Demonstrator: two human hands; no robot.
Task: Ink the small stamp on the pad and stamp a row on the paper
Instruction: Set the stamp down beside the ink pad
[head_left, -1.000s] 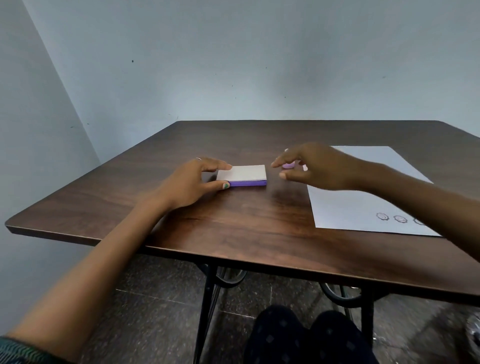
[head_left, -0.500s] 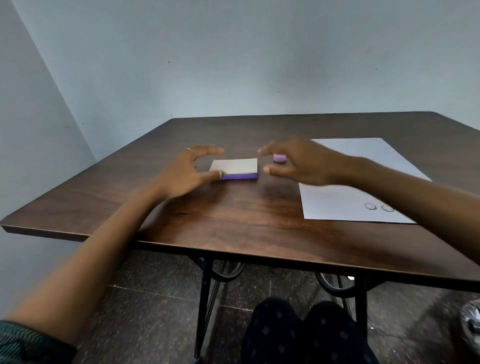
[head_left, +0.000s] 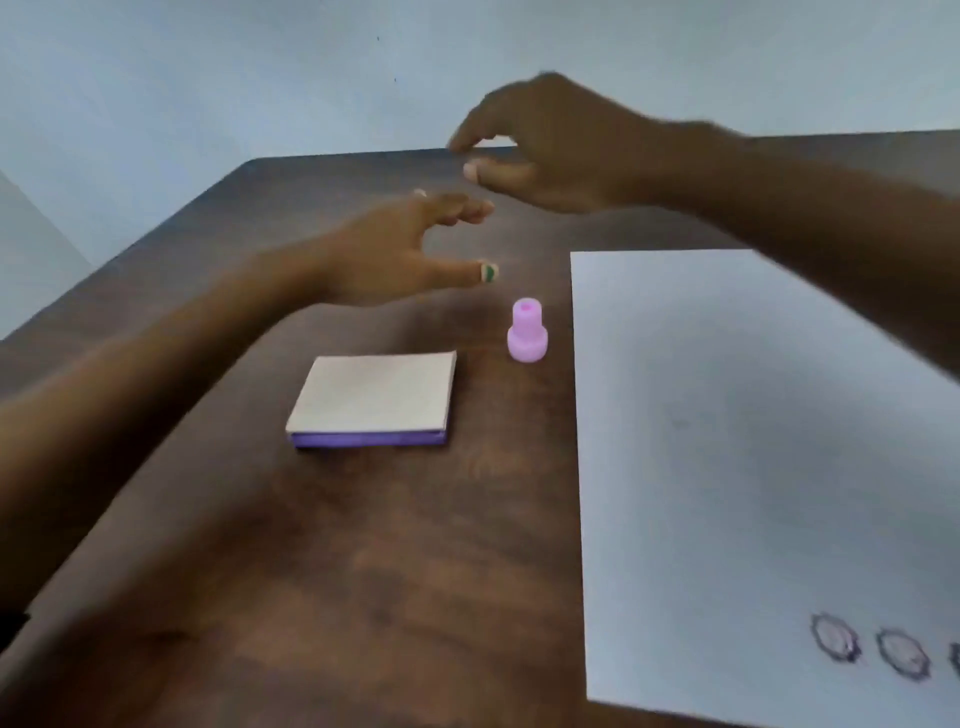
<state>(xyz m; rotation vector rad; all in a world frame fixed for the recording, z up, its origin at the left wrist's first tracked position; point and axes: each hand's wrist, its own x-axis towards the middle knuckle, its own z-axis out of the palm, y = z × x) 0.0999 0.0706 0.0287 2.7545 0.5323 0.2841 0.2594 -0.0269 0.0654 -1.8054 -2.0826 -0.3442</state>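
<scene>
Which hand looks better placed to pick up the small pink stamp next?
Probably the left hand: its open fingers hover just beside the small pink plastic stamp, which stands free on the table. The right hand is raised farther back, also empty.

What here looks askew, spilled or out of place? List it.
Nothing stands out. The small stamp stands upright on the table between the shut ink pad and the paper, with no ink spilled. The stamped marks sit in a row near the paper's lower edge.
</scene>
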